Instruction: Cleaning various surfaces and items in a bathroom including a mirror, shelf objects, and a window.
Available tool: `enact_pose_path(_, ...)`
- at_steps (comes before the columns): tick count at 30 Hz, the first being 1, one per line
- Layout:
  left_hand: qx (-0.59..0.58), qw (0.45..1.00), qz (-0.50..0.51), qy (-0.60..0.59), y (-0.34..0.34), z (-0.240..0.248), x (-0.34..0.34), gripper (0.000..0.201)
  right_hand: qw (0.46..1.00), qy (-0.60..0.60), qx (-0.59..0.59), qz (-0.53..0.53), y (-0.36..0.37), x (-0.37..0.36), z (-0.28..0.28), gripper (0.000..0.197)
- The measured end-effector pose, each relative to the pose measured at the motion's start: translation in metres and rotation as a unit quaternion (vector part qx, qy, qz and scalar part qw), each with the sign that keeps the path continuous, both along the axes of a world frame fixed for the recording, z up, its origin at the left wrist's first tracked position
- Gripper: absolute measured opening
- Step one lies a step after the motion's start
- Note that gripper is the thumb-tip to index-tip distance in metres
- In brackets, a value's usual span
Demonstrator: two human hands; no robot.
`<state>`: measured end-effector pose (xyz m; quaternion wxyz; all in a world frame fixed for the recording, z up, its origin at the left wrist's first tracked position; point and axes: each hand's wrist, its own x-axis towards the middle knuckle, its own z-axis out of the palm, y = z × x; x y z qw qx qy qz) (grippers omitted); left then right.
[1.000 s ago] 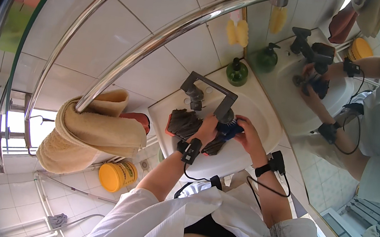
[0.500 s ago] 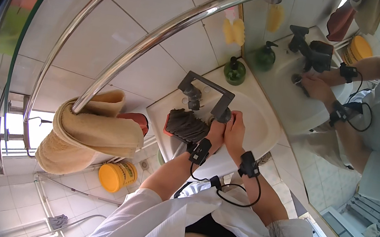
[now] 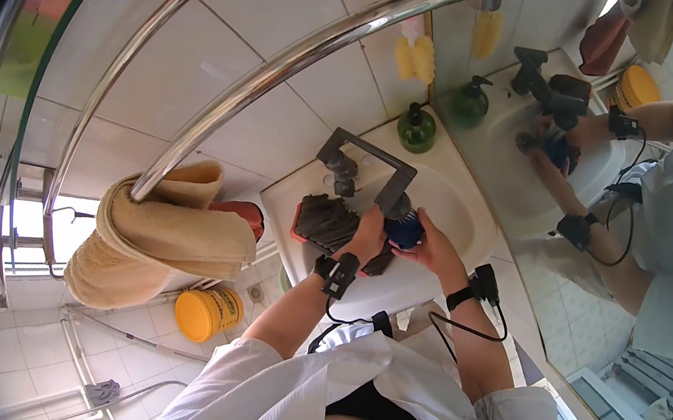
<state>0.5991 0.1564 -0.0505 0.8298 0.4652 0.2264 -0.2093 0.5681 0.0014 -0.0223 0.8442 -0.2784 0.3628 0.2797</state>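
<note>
The fingers of both hands close around a small blue object (image 3: 404, 231) held over the basin of the white sink (image 3: 461, 209), at the centre of the frame. The left hand (image 3: 368, 231) curls over the object from the left; the right hand (image 3: 434, 246) cups it from the lower right, fingers pressed against it. What the blue object is cannot be told. It sits directly below the spout of the dark tap (image 3: 366, 168). A dark, ribbed cloth (image 3: 324, 219) lies on the left rim of the sink, touching the left hand. Each wrist carries a black band with a cable running down to the white shirt.

A green soap bottle (image 3: 415, 127) stands at the back corner of the sink, against the tiled wall. A mirror (image 3: 628, 170) fills the right of the frame and repeats the hands and the tap. At centre left, a beige towel (image 3: 162, 239) hangs over a chrome rail (image 3: 290, 64). Below the towel, a yellow tub (image 3: 206, 310) stands on the floor.
</note>
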Motion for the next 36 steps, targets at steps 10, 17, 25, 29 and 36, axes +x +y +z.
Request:
enact_pose_path(10, -0.127, 0.97, -0.131, 0.16, -0.001, 0.019, -0.01, 0.036, 0.718, -0.401, -0.568, -0.019, 0.031, 0.001, -0.042, 0.035)
enact_pose_path(17, -0.215, 0.964, -0.114, 0.11, 0.014, -0.026, -0.012, 0.032, 0.698, -0.451, -0.554, 0.061, 0.057, -0.023, 0.014, 0.023)
enact_pose_path(25, -0.184, 0.979, 0.024, 0.086, -0.016, -0.033, -0.024, 0.019, 0.667, -0.272, -0.69, 0.072, 0.034, 0.027, -0.022, 0.023)
enact_pose_path(29, -0.074, 0.996, -0.006, 0.054, -0.021, -0.005, -0.022, 0.022, 0.794, -0.185, -0.576, -0.063, 0.009, 0.027, -0.05, 0.029)
enact_pose_path(36, -0.088, 0.993, -0.079, 0.01, 0.01, -0.012, 0.001, 0.029, 0.961, -0.234, -0.128, 0.066, -0.001, 0.015, -0.025, 0.037)
